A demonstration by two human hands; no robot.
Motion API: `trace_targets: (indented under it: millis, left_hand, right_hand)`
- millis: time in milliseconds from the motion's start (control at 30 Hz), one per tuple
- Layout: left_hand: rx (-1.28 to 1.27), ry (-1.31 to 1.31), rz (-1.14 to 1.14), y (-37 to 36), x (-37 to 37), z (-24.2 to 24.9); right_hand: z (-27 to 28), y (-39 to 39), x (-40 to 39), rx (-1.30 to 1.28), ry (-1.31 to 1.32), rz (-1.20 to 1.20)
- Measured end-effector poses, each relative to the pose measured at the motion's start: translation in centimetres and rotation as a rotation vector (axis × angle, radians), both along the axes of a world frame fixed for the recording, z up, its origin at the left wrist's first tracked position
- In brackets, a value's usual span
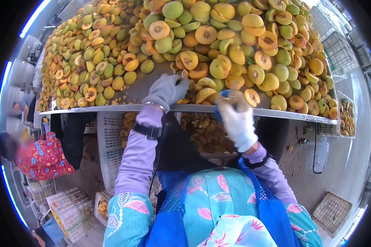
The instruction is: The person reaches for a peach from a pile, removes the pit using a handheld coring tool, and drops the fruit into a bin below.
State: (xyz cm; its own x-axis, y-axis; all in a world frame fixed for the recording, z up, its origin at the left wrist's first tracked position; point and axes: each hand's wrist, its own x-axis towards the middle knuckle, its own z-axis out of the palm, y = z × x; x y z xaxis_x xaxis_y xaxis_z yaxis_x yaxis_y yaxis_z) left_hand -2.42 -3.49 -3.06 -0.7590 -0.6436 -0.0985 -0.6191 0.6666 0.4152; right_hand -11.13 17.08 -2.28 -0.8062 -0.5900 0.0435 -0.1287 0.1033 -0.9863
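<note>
Small fruit piece (184, 74): long axis unclear to me, at the fingertips of the left hand (164, 91). Fingers curled, narrow; grip I cannot tell. Wrist over the edge of the bench (138, 89). Right hand (237, 118): blurred, angled forward-left, fingers bent by a blue object (224, 94), hold uncertain. Just right of them, fruit half (252, 97), cut face up, long axis roughly fore-aft.

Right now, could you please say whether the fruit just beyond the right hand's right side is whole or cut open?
Cut open: the fruit shows flat orange flesh around a darker centre.
</note>
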Motion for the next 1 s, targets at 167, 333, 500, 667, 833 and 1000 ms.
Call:
trace_targets:
  millis: [167,333,500,667,833,1000]
  left_hand:
    - [-0.116,0.165,-0.062,5.1,-1.2,2.1]
    - [0.083,0.105,-0.291,4.3,-2.4,1.1]
    - [0.708,0.827,0.024,4.8,0.7,2.9]
    - [0.662,0.933,-0.047,6.0,2.1,0.4]
    - [0.404,0.916,-0.091,8.4,1.4,2.3]
    - [0.615,1.071,0.0,8.1,0.8,0.7]
  right_hand:
    - [2.8,3.5,-2.8,0.316,-0.466,-0.104]
    - [2.1,3.2,-0.8,0.244,-0.359,0.134]
    - [2.1,2.5,1.6,0.034,0.182,0.198]
    - [1.4,0.2,2.4,0.19,0.304,0.284]
    - [2.4,0.2,2.9,0.138,0.067,0.283]
    - [2.0,0.1,2.6,0.216,0.13,0.315]
